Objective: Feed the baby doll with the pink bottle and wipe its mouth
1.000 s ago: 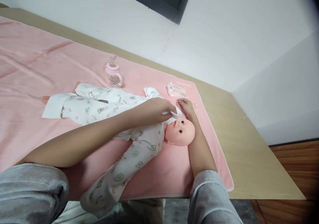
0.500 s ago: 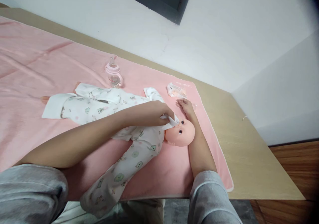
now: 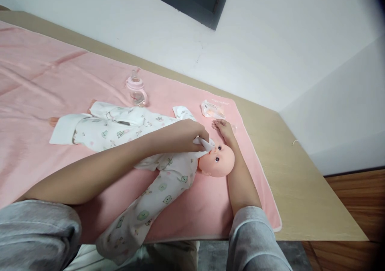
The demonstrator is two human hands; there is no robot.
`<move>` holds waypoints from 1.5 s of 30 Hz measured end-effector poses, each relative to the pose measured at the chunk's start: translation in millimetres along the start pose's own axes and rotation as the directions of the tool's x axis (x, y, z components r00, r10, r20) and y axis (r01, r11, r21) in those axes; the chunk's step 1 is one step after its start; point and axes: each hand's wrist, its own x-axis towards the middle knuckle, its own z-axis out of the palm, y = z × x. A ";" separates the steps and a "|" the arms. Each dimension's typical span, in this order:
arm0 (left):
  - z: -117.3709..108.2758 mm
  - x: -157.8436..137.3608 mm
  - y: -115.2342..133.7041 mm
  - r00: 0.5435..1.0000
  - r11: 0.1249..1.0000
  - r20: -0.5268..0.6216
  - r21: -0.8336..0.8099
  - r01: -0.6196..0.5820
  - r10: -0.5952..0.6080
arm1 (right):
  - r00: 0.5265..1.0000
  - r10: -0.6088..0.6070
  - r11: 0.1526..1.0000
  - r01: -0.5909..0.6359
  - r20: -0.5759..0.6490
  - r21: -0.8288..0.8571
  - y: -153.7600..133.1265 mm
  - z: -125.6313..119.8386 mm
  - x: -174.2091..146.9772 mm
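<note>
A baby doll lies on its back on a pink blanket, its head toward the right. It wears a white outfit printed with small animals; one long sleeve hangs over the front edge. My left hand reaches across the doll's chest, its fingers closed on a thin white cloth beside the doll's mouth and chin. Beyond the head, my right hand rests on the blanket with fingers stretched out and nothing in them. That forearm lies along the top of the doll's head.
A pink-lidded baby bottle with handles stands on the blanket behind the doll's legs. Near my right fingers lies a small clear packet. The wooden table runs along a white wall.
My left hand and the white cloth have shifted very slightly back from the doll's mouth, so more of the lips shows. My right hand stays where it was.
</note>
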 end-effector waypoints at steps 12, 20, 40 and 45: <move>7.1 3.6 -5.8 0.998 0.999 -0.032 0.015 0.046 -0.045 | 1.000 -0.002 1.000 0.002 -0.006 -0.016 -0.2 0.6 0.2; 8.2 3.9 -5.1 0.998 0.998 -0.037 0.052 0.043 -0.041 | 1.000 -0.007 1.000 0.007 -0.004 -0.012 0.9 -0.1 2.1; 11.8 7.6 -7.7 0.995 0.988 -0.079 0.139 0.069 -0.058 | 1.000 -0.021 1.000 0.021 0.013 -0.004 0.5 -0.6 -1.5; 11.6 7.7 -6.6 0.994 0.985 -0.089 0.153 0.080 -0.067 | 1.000 -0.019 1.000 0.019 -0.002 -0.006 0.6 -0.6 -1.2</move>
